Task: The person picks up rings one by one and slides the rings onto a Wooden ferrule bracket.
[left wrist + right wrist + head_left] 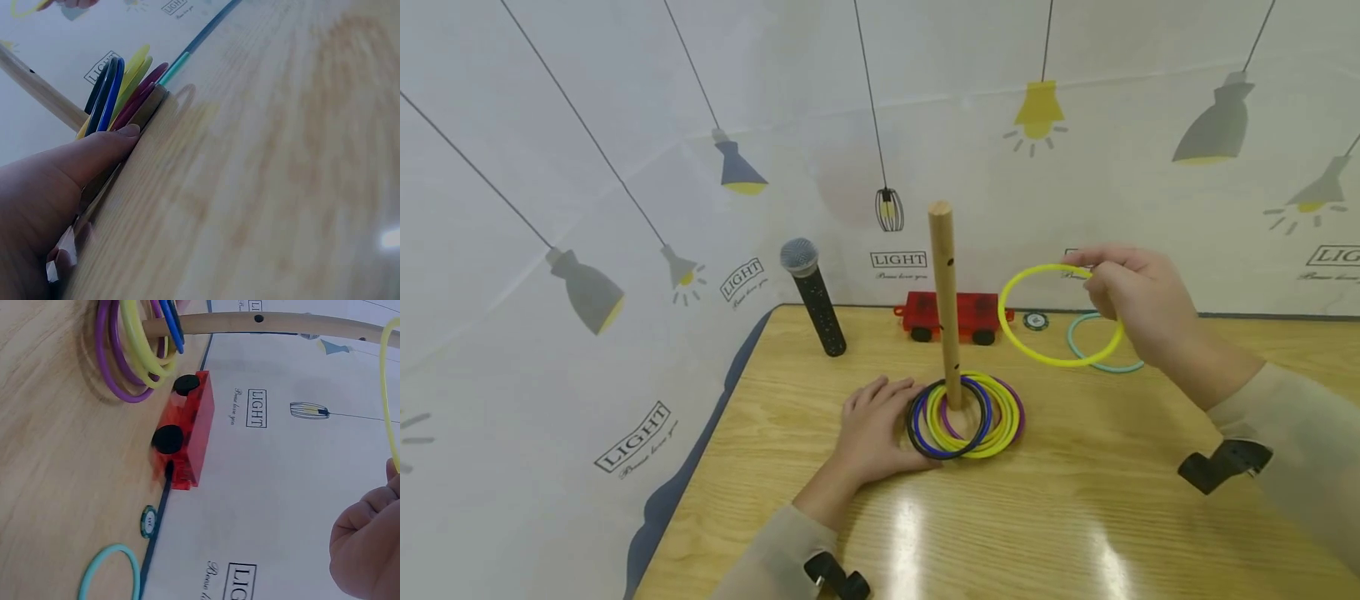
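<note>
An upright wooden peg [947, 300] stands on the table on a low wooden base [152, 103]. Slanted rings in black, blue, yellow and purple lie stacked around its foot, among them a black ring [942, 457] on top. My left hand [868, 437] holds the base from the left, its thumb along the near edge and fingers spread behind. Raised to the right of the peg, my right hand [1138, 300] pinches a yellow ring [1063, 363] between thumb and fingers. In the right wrist view that ring shows only partly, at the right edge.
Behind the peg a red toy wagon [970, 310] with black wheels sits by the wall. A microphone [818, 304] stands at the back left. A round chip [1036, 322] and a mint-green ring [1118, 369] lie at the back right, the ring partly behind my right hand.
</note>
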Tool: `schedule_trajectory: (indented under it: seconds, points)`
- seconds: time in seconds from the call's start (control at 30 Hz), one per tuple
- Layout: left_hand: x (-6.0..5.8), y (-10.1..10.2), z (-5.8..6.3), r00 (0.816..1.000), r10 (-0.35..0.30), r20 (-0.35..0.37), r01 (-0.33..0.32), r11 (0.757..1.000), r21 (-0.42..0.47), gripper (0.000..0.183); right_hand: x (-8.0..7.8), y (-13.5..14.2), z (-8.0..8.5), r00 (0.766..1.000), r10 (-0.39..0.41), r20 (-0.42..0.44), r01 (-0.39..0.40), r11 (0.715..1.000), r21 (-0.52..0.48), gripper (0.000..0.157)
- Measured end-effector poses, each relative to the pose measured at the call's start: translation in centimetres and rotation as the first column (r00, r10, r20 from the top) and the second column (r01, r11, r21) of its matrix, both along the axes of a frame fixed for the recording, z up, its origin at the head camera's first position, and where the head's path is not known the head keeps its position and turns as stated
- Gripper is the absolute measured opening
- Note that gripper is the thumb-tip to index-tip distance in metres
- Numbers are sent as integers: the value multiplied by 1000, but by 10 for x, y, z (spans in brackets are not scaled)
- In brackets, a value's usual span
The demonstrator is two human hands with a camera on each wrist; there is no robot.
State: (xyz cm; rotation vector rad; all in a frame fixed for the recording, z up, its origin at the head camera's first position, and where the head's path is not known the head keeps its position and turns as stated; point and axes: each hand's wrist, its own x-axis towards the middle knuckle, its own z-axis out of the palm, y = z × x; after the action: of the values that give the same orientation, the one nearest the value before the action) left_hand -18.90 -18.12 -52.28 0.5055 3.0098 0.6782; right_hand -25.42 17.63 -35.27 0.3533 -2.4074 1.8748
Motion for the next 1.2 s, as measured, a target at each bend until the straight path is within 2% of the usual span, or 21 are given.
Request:
schedule_trajectory:
  seconds: [0.2, 0.4, 0.73, 0.93, 1.2]
  points:
    - [0, 1, 1, 1000, 2, -7, -2, 1000, -5, 110, 2, -4, 28, 999, -45, 3, 45, 999, -8, 47]
    - [1, 0, 3, 1000, 1, -17, -1, 1000, -2, 109, 1, -16, 51, 999, -31, -37, 28, 995, -97, 46]
    - [2, 1, 4, 1000, 1, -26, -1, 1000, -15, 108, 1, -37, 81, 998, -4, -67, -9, 982, -188, 42]
    - [2, 1, 6, 1000, 1, -26, -1, 1000, -27, 109, -1, -45, 95, 996, -1, -95, -20, 975, -219, 41]
    - [3, 1, 5, 1000, 2, -23, -2, 1000, -23, 109, -2, -56, 105, 991, 38, -130, -72, 961, -268, 38]
